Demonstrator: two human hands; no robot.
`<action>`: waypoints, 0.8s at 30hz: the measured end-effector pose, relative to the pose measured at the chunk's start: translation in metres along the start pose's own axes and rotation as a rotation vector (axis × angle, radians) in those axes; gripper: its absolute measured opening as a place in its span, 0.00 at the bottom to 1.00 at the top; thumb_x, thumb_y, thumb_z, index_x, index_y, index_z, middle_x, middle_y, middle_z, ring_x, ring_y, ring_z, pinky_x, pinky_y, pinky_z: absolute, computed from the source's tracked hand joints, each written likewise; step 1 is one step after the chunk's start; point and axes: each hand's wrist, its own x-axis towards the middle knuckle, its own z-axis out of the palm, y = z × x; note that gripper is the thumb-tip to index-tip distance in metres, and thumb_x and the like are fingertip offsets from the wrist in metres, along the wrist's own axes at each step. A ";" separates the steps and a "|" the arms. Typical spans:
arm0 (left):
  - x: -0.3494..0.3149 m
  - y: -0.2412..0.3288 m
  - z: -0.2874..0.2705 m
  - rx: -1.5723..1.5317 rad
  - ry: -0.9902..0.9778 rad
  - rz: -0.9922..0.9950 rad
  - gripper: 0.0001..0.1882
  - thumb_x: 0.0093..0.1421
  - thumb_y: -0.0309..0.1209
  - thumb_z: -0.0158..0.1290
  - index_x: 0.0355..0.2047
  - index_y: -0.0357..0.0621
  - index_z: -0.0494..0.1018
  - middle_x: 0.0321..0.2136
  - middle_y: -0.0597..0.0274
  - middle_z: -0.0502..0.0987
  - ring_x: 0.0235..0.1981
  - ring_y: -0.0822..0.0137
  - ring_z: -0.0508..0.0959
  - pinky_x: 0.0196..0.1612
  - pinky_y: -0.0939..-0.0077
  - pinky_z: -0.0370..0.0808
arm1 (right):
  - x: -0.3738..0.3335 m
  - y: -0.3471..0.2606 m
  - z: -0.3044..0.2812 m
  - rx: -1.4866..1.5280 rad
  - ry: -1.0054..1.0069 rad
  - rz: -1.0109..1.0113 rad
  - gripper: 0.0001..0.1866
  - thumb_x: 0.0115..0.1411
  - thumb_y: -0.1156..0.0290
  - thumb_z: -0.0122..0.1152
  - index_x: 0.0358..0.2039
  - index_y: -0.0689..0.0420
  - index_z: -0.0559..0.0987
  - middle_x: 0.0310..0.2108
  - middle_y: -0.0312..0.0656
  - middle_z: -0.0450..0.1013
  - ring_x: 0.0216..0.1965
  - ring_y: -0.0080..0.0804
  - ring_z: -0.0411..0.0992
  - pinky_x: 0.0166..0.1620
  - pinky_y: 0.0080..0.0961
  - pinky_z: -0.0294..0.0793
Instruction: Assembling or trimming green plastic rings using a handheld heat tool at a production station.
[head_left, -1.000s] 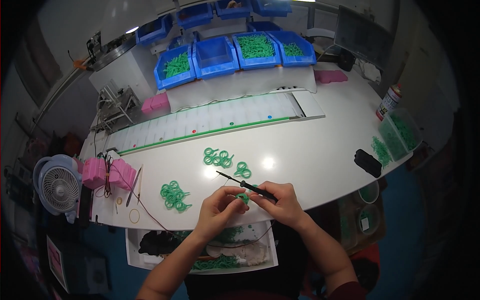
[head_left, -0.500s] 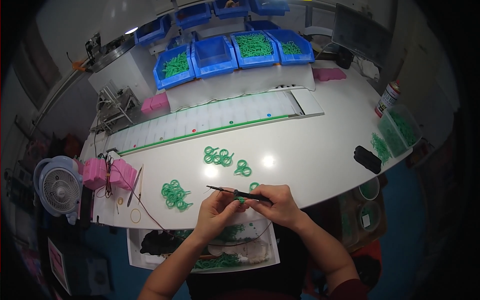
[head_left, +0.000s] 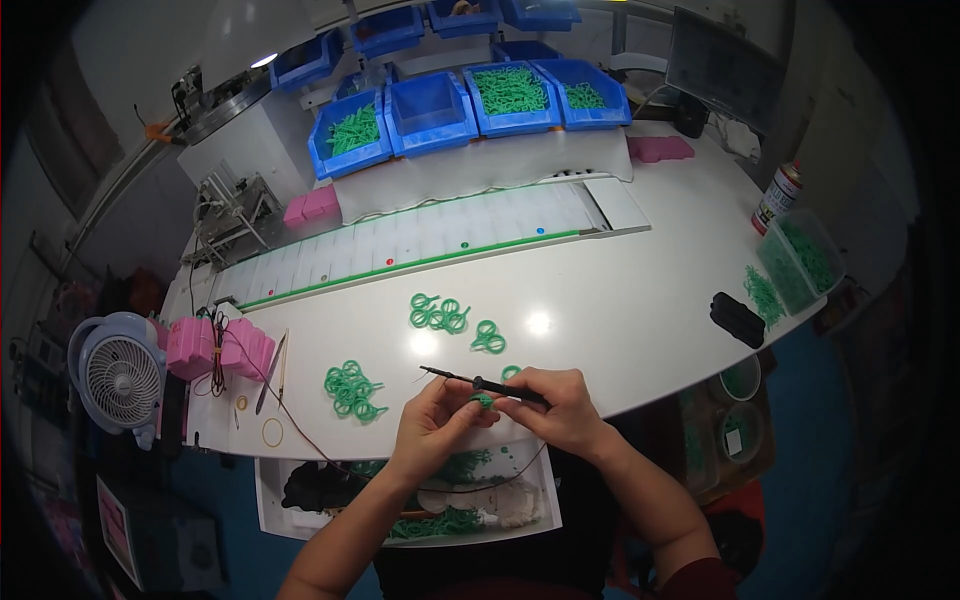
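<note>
My left hand [head_left: 432, 420] pinches a small green plastic piece [head_left: 483, 400] between thumb and fingers, just over the table's front edge. In my right hand [head_left: 562, 408] lies a black pen-shaped tool [head_left: 492, 386], its thin dark tip pointing left above my left hand. The right fingertips also come close to the green piece; whether they touch it I cannot tell. Behind the right hand a green ring [head_left: 511, 372] shows in part. Farther back lie a cluster of green rings with short stems [head_left: 438, 314] and a smaller group [head_left: 488, 338]. A heap of similar rings [head_left: 350, 390] sits to the left.
An open drawer [head_left: 270, 510] with green bits is below my forearms; a thin cord [head_left: 310, 440] crosses it. Pink blocks [head_left: 190, 347] and a fan [head_left: 120, 365] stand left. Blue bins [head_left: 427, 140] line the back. At right are a black object [head_left: 736, 320], spray can [head_left: 776, 198] and clear tub [head_left: 800, 290].
The black tool has shifted slightly within my right hand, its tip a little higher. Both hands stay nearly in place, and the whole view has shifted very slightly.
</note>
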 end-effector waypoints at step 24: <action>0.005 0.017 -0.008 -0.226 0.010 -0.313 0.13 0.61 0.24 0.49 0.46 0.37 0.67 0.36 0.58 0.74 0.34 0.72 0.74 0.39 0.80 0.73 | 0.012 -0.002 0.000 0.060 0.079 0.188 0.10 0.59 0.67 0.58 0.32 0.62 0.76 0.15 0.39 0.70 0.16 0.22 0.67 0.22 0.21 0.63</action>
